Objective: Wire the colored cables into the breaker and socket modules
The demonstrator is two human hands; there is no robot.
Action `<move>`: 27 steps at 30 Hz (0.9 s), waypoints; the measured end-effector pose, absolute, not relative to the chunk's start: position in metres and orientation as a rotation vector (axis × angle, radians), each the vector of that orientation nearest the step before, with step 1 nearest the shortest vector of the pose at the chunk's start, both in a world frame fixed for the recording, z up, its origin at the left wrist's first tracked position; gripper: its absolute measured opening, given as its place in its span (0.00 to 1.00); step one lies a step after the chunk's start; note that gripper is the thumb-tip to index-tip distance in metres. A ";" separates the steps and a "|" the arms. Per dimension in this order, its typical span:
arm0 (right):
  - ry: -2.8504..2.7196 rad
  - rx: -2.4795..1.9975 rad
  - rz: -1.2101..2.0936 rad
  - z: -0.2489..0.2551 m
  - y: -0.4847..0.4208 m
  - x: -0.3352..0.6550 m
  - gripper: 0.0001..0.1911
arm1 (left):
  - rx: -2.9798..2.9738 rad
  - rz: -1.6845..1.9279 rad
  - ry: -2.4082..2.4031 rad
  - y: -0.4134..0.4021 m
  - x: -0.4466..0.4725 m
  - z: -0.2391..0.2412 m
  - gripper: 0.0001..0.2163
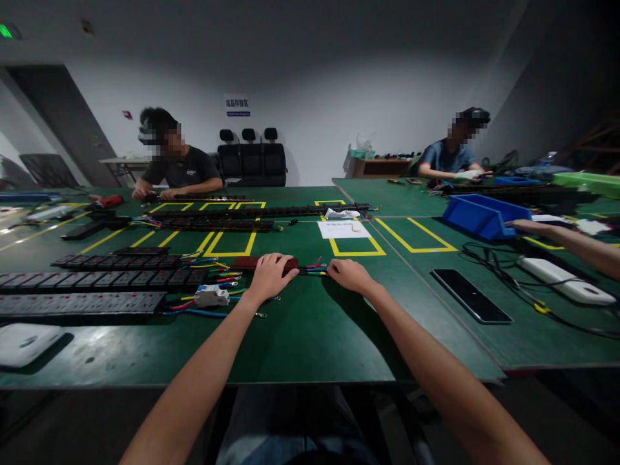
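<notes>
My left hand (270, 276) is closed over a dark red strip (245, 263) that lies on the green table. Its thumb points right, toward several thin coloured wires (310, 269) with metal ends coming out past the strip. At the tips of those wires is my right hand (349, 274), its fingers pinched together on them. Left of my left hand lie black socket strips (97, 281), with coloured leads running toward me. A white and blue breaker-like block (212, 296) sits on the leads.
A dark phone (469, 296) lies to the right, near a white device (564, 279) with black cables. Another person's arm (576, 242) reaches toward a blue bin (484, 216). A paper sheet (341, 230) lies ahead. Two people (181, 171) work across the table.
</notes>
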State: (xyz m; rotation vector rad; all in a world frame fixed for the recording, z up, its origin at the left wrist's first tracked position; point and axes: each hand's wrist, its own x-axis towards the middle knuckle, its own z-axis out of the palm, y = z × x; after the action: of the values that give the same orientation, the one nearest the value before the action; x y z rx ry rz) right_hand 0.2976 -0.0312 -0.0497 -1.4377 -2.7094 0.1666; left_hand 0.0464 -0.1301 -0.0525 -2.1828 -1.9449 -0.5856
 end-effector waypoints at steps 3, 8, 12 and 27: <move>-2.710 -1.455 0.161 -0.049 -0.032 0.297 0.18 | -2.164 -0.577 -1.943 -0.129 0.047 -0.054 0.23; -2.709 -1.453 0.174 -0.047 -0.033 0.297 0.18 | -2.168 -0.583 -1.937 -0.129 0.046 -0.055 0.23; -2.703 -1.458 0.172 -0.046 -0.034 0.297 0.18 | -2.173 -0.584 -1.938 -0.129 0.046 -0.054 0.23; -2.706 -1.468 0.191 -0.045 -0.035 0.297 0.18 | -2.192 -0.609 -1.946 -0.128 0.045 -0.054 0.23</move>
State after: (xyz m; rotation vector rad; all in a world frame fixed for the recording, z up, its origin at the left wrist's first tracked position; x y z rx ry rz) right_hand 0.2969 -0.0351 -0.0446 -1.4682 -2.7061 0.1913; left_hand 0.0449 -0.1284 -0.0542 -2.1922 -1.9460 -0.6087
